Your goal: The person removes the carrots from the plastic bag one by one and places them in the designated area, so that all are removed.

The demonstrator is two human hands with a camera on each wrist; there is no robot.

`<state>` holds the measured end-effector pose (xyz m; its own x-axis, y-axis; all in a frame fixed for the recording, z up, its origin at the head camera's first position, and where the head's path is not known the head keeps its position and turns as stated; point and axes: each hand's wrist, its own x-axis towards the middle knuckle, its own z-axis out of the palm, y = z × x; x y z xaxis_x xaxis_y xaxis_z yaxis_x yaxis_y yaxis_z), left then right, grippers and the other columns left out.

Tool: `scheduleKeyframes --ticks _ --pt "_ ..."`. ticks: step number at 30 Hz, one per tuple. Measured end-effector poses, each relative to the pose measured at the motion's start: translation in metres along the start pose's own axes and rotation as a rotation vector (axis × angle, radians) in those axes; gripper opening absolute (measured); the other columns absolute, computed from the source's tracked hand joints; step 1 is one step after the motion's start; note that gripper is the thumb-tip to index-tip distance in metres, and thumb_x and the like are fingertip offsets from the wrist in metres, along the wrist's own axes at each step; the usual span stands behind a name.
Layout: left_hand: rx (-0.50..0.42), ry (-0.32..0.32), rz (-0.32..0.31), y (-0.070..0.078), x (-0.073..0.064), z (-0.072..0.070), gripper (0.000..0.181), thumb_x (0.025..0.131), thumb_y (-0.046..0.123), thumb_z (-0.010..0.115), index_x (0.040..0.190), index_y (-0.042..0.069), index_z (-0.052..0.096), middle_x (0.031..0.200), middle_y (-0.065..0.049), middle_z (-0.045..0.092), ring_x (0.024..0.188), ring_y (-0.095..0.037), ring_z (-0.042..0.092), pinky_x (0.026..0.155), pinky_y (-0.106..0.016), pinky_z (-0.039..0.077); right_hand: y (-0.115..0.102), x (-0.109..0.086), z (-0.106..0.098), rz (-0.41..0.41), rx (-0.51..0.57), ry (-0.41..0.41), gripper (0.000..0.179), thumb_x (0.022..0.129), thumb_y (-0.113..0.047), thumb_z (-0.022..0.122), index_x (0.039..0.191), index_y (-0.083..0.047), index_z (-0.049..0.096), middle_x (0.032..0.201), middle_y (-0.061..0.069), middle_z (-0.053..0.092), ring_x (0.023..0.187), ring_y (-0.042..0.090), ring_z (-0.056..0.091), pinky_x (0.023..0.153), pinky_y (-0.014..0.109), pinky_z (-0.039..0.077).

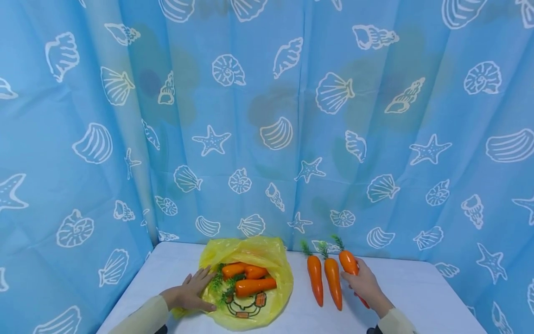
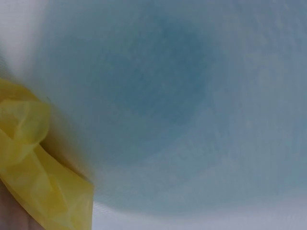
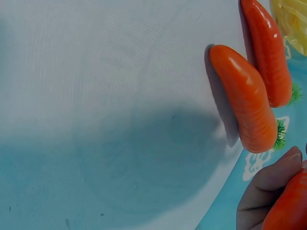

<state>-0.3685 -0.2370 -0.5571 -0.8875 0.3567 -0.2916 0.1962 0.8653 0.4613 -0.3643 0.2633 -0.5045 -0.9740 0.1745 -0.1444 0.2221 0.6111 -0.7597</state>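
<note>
A yellow plastic bag [image 1: 279,297] lies with its mouth spread wide, and several orange carrots [image 1: 254,286] with green tops show inside it. My left hand [image 1: 193,293] rests on the bag's left edge with fingers extended; in the left wrist view, crumpled yellow film [image 2: 45,187] covers part of it. On the right, my right hand [image 1: 367,284] grips a carrot [image 1: 348,262] near its thick end, its tip poking out below the palm. The right wrist view shows my curled thumb and fingers [image 3: 259,194] against that carrot [image 3: 291,203].
Two more carrots, one on the left [image 1: 315,278] and one on the right [image 1: 333,280], lie side by side between the bag and my right hand. They rest on a white table [image 1: 400,278]. A blue shell-patterned curtain [image 1: 267,139] hangs behind and at the sides.
</note>
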Motion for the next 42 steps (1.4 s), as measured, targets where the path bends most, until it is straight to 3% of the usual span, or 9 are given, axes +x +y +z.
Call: scheduleKeyframes --ticks 7,15,23,30,35,39,42 --pt "-0.001 -0.01 -0.023 0.001 0.002 0.0 0.109 0.062 0.076 0.06 0.147 0.019 0.023 0.156 -0.012 0.006 0.142 -0.038 0.002 0.109 -0.063 -0.004 0.006 0.002 0.001 0.039 0.003 -0.001 0.076 0.085 -0.035 0.062 0.136 0.004 0.021 0.097 0.018 0.054 0.064 0.021 0.051 0.051 0.026 0.046" --pt "-0.002 -0.016 -0.014 0.0 0.004 0.001 0.107 0.064 0.076 0.059 0.147 0.02 0.02 0.156 -0.011 0.004 0.142 -0.038 0.001 0.109 -0.063 -0.004 0.012 0.005 -0.004 0.064 -0.047 0.021 0.076 0.085 -0.038 0.061 0.136 0.005 0.025 0.117 0.026 0.047 0.076 0.024 0.052 0.055 0.026 0.047" --pt "-0.01 -0.017 0.013 0.004 -0.003 -0.004 0.106 0.066 0.074 0.06 0.147 0.018 0.021 0.156 -0.013 0.003 0.142 -0.04 0.0 0.109 -0.064 -0.004 0.017 0.01 -0.008 0.067 -0.123 0.053 0.073 0.083 -0.036 0.063 0.129 0.011 0.032 0.116 0.029 0.049 0.087 0.032 0.05 0.073 0.041 0.051" --pt "-0.015 -0.014 0.018 0.007 -0.007 -0.005 0.105 0.066 0.074 0.06 0.147 0.018 0.022 0.156 -0.014 0.005 0.142 -0.039 0.001 0.109 -0.063 -0.003 0.02 0.015 -0.003 0.171 -0.149 0.079 0.073 0.083 -0.04 0.064 0.124 0.014 0.035 0.112 0.031 0.049 0.087 0.035 0.048 0.078 0.045 0.051" --pt "-0.007 -0.02 0.017 0.005 -0.005 -0.002 0.104 0.066 0.073 0.06 0.147 0.019 0.021 0.156 -0.014 0.005 0.142 -0.04 0.001 0.109 -0.064 -0.003 0.024 0.018 -0.002 0.15 -0.131 0.053 0.085 0.081 -0.048 0.063 0.131 0.011 0.027 0.119 0.033 0.043 0.092 0.036 0.048 0.085 0.05 0.049" --pt "-0.008 -0.016 0.016 0.006 -0.006 -0.003 0.104 0.066 0.073 0.06 0.147 0.02 0.022 0.156 -0.013 0.005 0.142 -0.039 0.002 0.109 -0.064 -0.003 0.027 0.021 -0.004 0.08 -0.129 0.051 0.094 0.08 -0.055 0.062 0.137 0.006 0.019 0.128 0.035 0.037 0.099 0.041 0.048 0.092 0.056 0.044" --pt "-0.012 -0.013 0.017 0.008 -0.009 -0.005 0.104 0.066 0.073 0.06 0.146 0.019 0.022 0.156 -0.014 0.005 0.142 -0.039 0.002 0.109 -0.064 -0.003 0.029 0.024 -0.004 0.019 -0.143 0.062 0.095 0.079 -0.057 0.061 0.139 0.003 0.018 0.128 0.034 0.039 0.101 0.043 0.05 0.089 0.055 0.046"
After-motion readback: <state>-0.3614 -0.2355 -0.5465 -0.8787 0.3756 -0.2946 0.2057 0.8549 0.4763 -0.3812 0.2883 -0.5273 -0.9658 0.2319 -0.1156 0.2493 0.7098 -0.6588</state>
